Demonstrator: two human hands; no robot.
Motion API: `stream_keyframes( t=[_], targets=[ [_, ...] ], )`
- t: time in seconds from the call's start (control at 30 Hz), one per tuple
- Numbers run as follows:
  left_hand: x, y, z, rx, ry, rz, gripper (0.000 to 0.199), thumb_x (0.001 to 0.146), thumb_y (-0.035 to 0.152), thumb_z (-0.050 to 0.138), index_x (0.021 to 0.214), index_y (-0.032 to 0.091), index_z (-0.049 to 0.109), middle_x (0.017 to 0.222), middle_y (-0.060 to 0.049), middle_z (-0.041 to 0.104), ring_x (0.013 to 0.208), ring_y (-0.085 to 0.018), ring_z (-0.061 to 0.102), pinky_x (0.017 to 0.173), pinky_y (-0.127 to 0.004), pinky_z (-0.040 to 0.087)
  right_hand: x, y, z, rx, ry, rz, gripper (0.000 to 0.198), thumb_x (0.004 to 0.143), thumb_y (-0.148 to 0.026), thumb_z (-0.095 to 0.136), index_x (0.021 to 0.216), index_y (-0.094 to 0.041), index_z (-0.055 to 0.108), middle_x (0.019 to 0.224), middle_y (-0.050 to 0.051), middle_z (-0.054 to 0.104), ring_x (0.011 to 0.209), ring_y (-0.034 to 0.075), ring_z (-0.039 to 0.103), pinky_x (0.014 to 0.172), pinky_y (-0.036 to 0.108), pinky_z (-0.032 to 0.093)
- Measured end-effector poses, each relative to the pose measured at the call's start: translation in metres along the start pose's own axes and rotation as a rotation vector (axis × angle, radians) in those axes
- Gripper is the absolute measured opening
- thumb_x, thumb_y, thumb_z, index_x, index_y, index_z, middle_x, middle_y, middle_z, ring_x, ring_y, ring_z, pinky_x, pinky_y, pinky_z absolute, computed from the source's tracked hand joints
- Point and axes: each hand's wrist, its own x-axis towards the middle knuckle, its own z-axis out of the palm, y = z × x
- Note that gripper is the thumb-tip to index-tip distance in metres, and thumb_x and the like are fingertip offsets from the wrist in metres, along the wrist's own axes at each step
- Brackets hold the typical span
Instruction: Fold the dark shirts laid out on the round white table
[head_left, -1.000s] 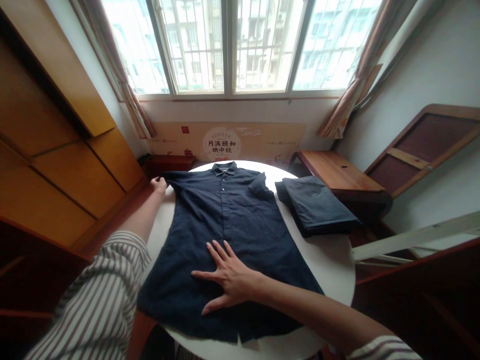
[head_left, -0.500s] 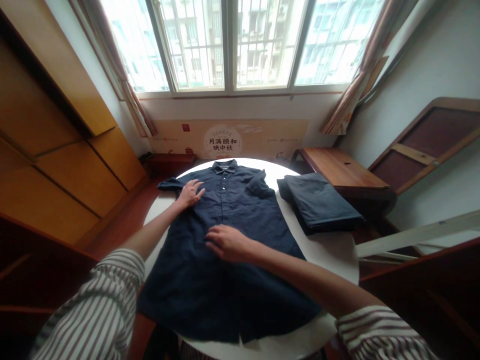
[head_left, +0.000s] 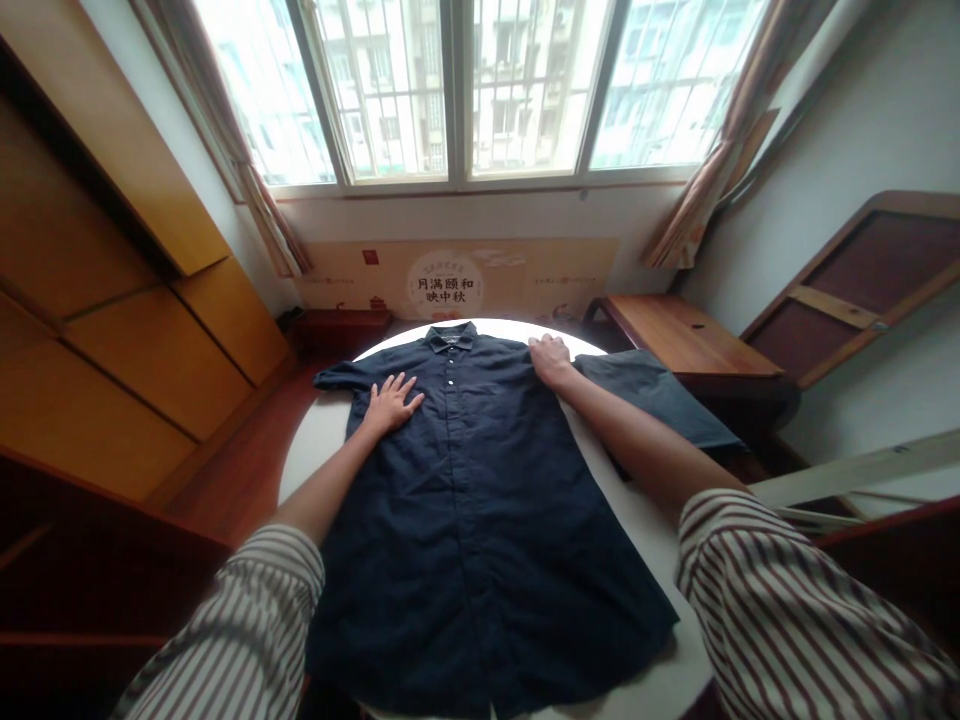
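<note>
Shirt (head_left: 480, 520) is lying front up on your round white tabletop (head_left: 307, 450), collar (head_left: 450, 340) at the far end and hem nearest you; that's probably so you can reach both shoulders without leaning round. Your left hand (head_left: 388, 405) is flat on the chest, fingers (head_left: 409, 388) spread well apart and not gripping anything; looks to me like it's there to stop the fabric sliding while the other side gets attention. Your right hand (head_left: 551, 358) is at the opposite shoulder, fingers curled in together; can't tell if cloth is actually pinched in there, your knuckles block it. One sleeve (head_left: 337, 377) pokes out past the table edge, the other I can't make out at all; guessing it's under or behind that hand. The folded cloth (head_left: 645, 385) sits just beside the shirt, maybe parked there to leave room, but your right forearm (head_left: 637, 435) covers part of it, so no clue what it is; the lowest bit of hem runs out of frame too.
</note>
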Motion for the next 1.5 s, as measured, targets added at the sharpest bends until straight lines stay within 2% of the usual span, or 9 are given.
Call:
stream_keyframes(
  t=[0.07, 0.13, 0.33, 0.63, 0.93, 1.1, 1.23, 1.4, 1.5],
  targets=[
    [0.0, 0.0, 0.001, -0.008, 0.008, -0.001, 0.067, 0.098, 0.061, 0.031, 0.155, 0.027, 0.033, 0.163, -0.006, 0.025, 0.151, -0.031, 0.019, 0.119, -0.061, 0.014, 0.006, 0.008, -0.002, -0.013, 0.029, 0.087, 0.046, 0.097, -0.018, 0.036, 0.137, 0.0, 0.051, 0.137, 0.036, 0.046, 0.128, 0.047, 0.044, 0.095, 0.067, 0.038],
    [0.001, -0.001, 0.003, -0.014, 0.011, -0.002, 0.067, 0.098, 0.061, 0.032, 0.155, 0.027, 0.033, 0.163, -0.006, 0.025, 0.151, -0.032, 0.019, 0.119, -0.061, 0.013, 0.011, 0.007, -0.001, 0.008, 0.028, 0.043, 0.047, 0.096, -0.022, 0.043, 0.137, -0.002, 0.051, 0.141, 0.032, 0.045, 0.132, 0.046, 0.039, 0.102, 0.068, 0.03],
    [0.002, -0.002, 0.004, -0.004, 0.02, 0.002, 0.066, 0.098, 0.061, 0.031, 0.155, 0.028, 0.032, 0.163, -0.006, 0.024, 0.151, -0.031, 0.019, 0.119, -0.06, 0.014, 0.033, -0.029, 0.025, 0.165, -0.128, -0.216, 0.047, 0.089, -0.029, 0.056, 0.134, -0.017, 0.057, 0.135, 0.016, 0.059, 0.122, 0.027, 0.055, 0.103, 0.034, 0.043],
    [0.002, -0.003, 0.005, 0.016, 0.017, -0.005, 0.066, 0.097, 0.062, 0.031, 0.155, 0.03, 0.032, 0.163, -0.004, 0.024, 0.151, -0.031, 0.02, 0.119, -0.06, 0.015, 0.065, -0.029, 0.07, 0.289, -0.2, 0.003, 0.068, 0.101, -0.059, 0.02, 0.158, -0.022, 0.024, 0.166, 0.015, 0.013, 0.149, 0.039, 0.017, 0.115, 0.06, 0.02],
    [0.002, -0.004, 0.004, 0.02, 0.021, 0.001, 0.066, 0.097, 0.063, 0.03, 0.155, 0.031, 0.032, 0.164, -0.003, 0.024, 0.15, -0.03, 0.021, 0.119, -0.061, 0.016, 0.058, -0.04, 0.075, 0.307, -0.084, 0.053, 0.065, 0.102, -0.051, 0.016, 0.157, -0.017, 0.026, 0.165, 0.016, 0.015, 0.149, 0.04, 0.014, 0.115, 0.064, 0.013],
    [0.002, -0.004, 0.003, 0.007, 0.014, 0.001, 0.066, 0.097, 0.062, 0.03, 0.155, 0.031, 0.032, 0.164, -0.003, 0.024, 0.151, -0.03, 0.02, 0.119, -0.061, 0.014, -0.006, -0.058, 0.068, 0.274, -0.009, -0.098, 0.055, 0.102, -0.039, 0.028, 0.15, -0.014, 0.04, 0.16, 0.018, 0.029, 0.146, 0.036, 0.026, 0.115, 0.055, 0.023],
    [0.002, -0.003, 0.002, -0.043, 0.032, 0.0, 0.064, 0.097, 0.06, 0.037, 0.153, 0.029, 0.038, 0.162, -0.006, 0.029, 0.149, -0.033, 0.022, 0.118, -0.062, 0.014, -0.104, -0.064, 0.074, 0.29, 0.022, -0.45, 0.057, 0.102, -0.04, 0.034, 0.151, -0.012, 0.04, 0.16, 0.019, 0.029, 0.148, 0.037, 0.023, 0.117, 0.053, 0.024],
    [-0.01, 0.004, -0.007, -0.182, 0.231, 0.086, 0.042, 0.095, 0.038, 0.051, 0.131, 0.018, 0.061, 0.143, -0.013, 0.054, 0.137, -0.028, 0.044, 0.118, -0.046, 0.03, -0.225, -0.038, 0.073, 0.425, 0.013, -0.681, 0.058, 0.103, -0.044, 0.037, 0.154, -0.017, 0.036, 0.162, 0.015, 0.026, 0.15, 0.033, 0.02, 0.118, 0.058, 0.024],
    [-0.049, 0.008, -0.02, -0.311, 0.336, 0.252, 0.029, 0.095, 0.026, 0.049, 0.116, 0.017, 0.066, 0.123, -0.012, 0.064, 0.121, -0.022, 0.057, 0.11, -0.036, 0.041, -0.272, -0.006, 0.067, 0.45, -0.049, -0.695, 0.062, 0.101, -0.049, 0.04, 0.156, -0.022, 0.03, 0.163, 0.011, 0.025, 0.151, 0.031, 0.017, 0.118, 0.06, 0.024]
  ],
)
